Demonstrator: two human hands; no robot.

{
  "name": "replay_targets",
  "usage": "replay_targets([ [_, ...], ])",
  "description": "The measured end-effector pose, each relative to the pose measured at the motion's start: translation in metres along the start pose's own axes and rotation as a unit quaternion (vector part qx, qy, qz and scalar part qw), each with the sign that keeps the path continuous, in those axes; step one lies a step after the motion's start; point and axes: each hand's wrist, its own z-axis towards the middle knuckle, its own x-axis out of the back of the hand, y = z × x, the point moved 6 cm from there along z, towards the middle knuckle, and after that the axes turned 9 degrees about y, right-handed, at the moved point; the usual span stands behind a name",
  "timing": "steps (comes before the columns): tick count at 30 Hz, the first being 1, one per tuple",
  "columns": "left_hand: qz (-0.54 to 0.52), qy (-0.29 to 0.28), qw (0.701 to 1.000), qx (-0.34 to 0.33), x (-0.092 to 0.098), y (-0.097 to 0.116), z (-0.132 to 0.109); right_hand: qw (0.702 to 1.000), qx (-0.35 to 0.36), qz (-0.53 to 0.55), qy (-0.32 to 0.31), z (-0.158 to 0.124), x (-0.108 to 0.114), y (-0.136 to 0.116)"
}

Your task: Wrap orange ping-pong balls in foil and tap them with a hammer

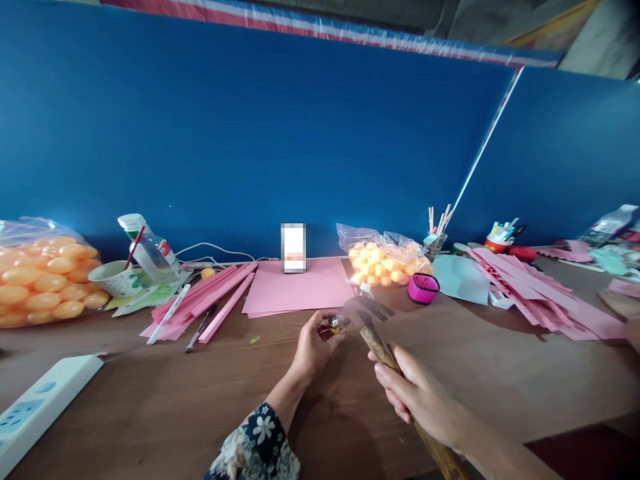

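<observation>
My right hand (413, 390) is wrapped round the wooden handle of a hammer (379, 345). The hammer's metal head is smeared by motion, just right of my left hand (316, 347). Between the thumb and fingers of that left hand is a small shiny round object (338, 324), silvery above and yellowish below. Its exact kind is too small to make out. It is held low over the brown table (320, 413), and whether it touches the tabletop I cannot tell.
Behind my hands lie pink paper sheets (295, 293), with a pixelated upright screen (293, 248). Bags of orange balls stand left (50, 280) and right (383, 260). Pink strips (215, 293), a magenta band (423, 288), a paper cup (117, 279) and a power strip (47, 400) lie around.
</observation>
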Motion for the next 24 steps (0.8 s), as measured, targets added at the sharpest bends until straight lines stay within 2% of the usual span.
replay_targets([
  [9,0.024,0.017,1.000,-0.002,0.003,0.003,0.001,1.000,-0.006,0.025,-0.003,-0.003,0.000,-0.005],
  [15,0.011,-0.001,1.000,0.015,0.000,0.001,0.000,1.000,-0.010,0.030,-0.003,-0.002,-0.002,0.001],
  [24,0.047,0.005,0.999,0.010,0.003,0.001,0.000,1.000,-0.009,0.008,-0.001,-0.005,0.007,-0.009],
])
